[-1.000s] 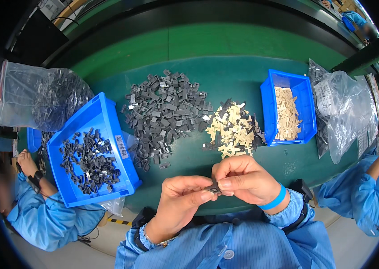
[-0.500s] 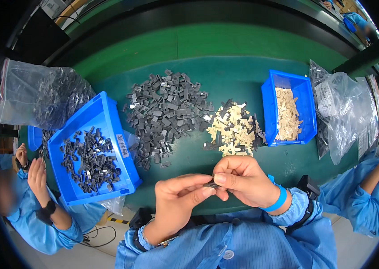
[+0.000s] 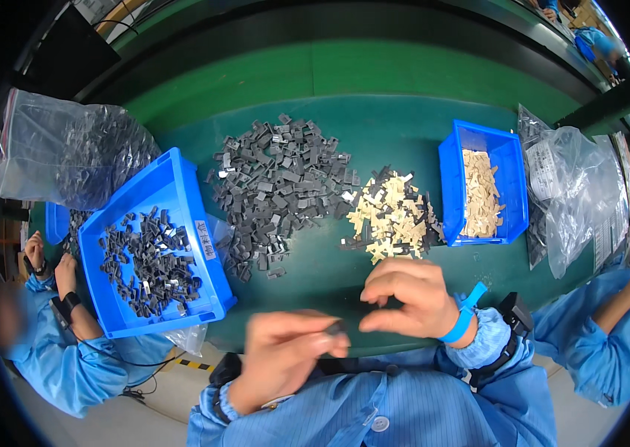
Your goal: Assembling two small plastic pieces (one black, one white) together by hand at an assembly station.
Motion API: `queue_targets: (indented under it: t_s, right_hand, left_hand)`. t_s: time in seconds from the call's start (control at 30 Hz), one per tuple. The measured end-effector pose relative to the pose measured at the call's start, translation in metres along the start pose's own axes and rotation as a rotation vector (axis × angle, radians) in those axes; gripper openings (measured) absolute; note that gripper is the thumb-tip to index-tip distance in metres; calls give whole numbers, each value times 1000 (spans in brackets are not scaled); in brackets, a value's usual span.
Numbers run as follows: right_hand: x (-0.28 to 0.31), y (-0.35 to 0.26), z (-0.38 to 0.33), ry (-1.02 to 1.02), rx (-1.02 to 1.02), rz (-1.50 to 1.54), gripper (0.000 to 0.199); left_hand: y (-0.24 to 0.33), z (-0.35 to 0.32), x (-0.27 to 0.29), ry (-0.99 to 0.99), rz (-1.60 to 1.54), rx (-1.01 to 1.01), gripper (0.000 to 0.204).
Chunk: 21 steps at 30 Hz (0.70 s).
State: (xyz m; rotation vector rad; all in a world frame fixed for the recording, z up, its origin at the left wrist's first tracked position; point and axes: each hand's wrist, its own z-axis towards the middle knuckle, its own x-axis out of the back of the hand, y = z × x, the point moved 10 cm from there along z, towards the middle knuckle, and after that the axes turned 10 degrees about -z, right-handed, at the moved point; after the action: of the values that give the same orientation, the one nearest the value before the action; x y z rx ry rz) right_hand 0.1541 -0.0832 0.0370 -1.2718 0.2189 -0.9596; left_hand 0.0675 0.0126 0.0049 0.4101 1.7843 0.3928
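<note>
Between the thumb and fingertips of my left hand [image 3: 281, 354] is a small dark plastic part [image 3: 336, 328]; it is smeared by motion. My right hand [image 3: 408, 302], with a blue wristband [image 3: 466, 320], is apart from it, thumb and fingers parted with nothing visible between them. Just beyond the right hand lies a pile of beige pieces [image 3: 393, 216] mixed with some dark ones. A larger heap of dark grey plastic parts [image 3: 278, 179] spreads to its left on the green table [image 3: 397, 138].
At left a tilted blue bin [image 3: 214, 279] holds more black parts, beside a clear bag [image 3: 69, 156] of dark pieces. A smaller blue bin [image 3: 449, 186] of beige pieces stands right, next to plastic bags [image 3: 579, 194]. Other people [image 3: 80, 350] sit at both sides.
My hands have come apart. The left moved slightly left and down with the dark part; the right let go and opened, shifting a little right.
</note>
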Motion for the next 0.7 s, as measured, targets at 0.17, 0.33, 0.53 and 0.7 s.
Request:
queue_targets:
  t_s: [0.17,0.33,0.53,0.7]
  right_hand:
    - [13,1,18,59,123,-623,14]
    - [-5,7,27,-77,92,-873,13]
    - [-5,25,23,-142,52,-952,20]
    - [-1,23,26,-140,72,-800,14]
  left_hand:
    - [161,-69,3,389,1113,-1097,22]
    - [195,-72,-17,624,1856,-1125,29]
    - [122,-31,-31,255,1524,-796,17]
    - [29,15,8,100,677,-167,25]
